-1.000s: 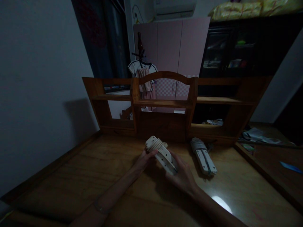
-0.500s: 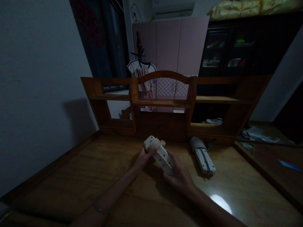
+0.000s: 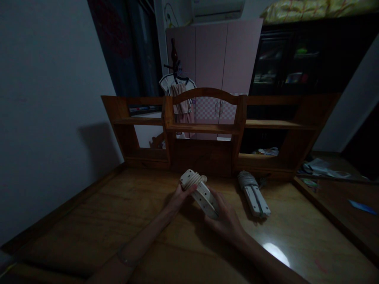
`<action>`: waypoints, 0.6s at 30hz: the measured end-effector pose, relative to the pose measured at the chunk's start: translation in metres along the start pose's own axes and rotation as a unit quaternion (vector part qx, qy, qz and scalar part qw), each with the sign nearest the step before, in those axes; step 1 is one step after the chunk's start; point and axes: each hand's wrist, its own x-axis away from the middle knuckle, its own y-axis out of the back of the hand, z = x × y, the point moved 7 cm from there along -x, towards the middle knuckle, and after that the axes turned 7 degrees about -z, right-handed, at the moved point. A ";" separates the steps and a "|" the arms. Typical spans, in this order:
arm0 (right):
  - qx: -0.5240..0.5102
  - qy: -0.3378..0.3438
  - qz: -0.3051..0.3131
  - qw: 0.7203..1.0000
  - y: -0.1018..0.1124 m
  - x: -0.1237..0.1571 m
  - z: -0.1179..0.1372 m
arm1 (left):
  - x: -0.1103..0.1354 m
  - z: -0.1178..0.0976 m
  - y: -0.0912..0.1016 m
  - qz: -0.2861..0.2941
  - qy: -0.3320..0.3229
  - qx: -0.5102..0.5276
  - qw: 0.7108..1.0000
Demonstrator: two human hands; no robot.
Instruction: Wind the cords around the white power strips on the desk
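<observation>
A white power strip [image 3: 202,198] with its cord wound around the far end is held tilted above the wooden desk [image 3: 142,221]. My left hand [image 3: 181,196] is closed on its corded end, thumb lying over the coils. Around the near end on the right, my right hand [image 3: 222,216] wraps its fingers, partly hidden behind the strip. To the right of my hands, a second power strip [image 3: 255,197] lies on the desk, its cord also coiled about its far end and its plug beside it.
A wooden shelf unit [image 3: 204,129] stands along the desk's back edge. The wall [image 3: 59,118] borders the left side. A raised wooden edge [image 3: 328,215] runs down the right, with a blue packet [image 3: 363,206] beyond it. Light reflects off the desk at lower right.
</observation>
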 end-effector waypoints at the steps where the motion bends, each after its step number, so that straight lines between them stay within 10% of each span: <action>1: -0.001 0.001 -0.001 1.000 0.000 0.000 0.000 | 0.000 0.000 0.000 -0.003 0.006 0.001 1.000; 18: -0.004 -0.007 -0.003 1.000 -0.002 0.000 0.000 | -0.004 0.003 0.005 -0.018 -0.001 -0.013 1.000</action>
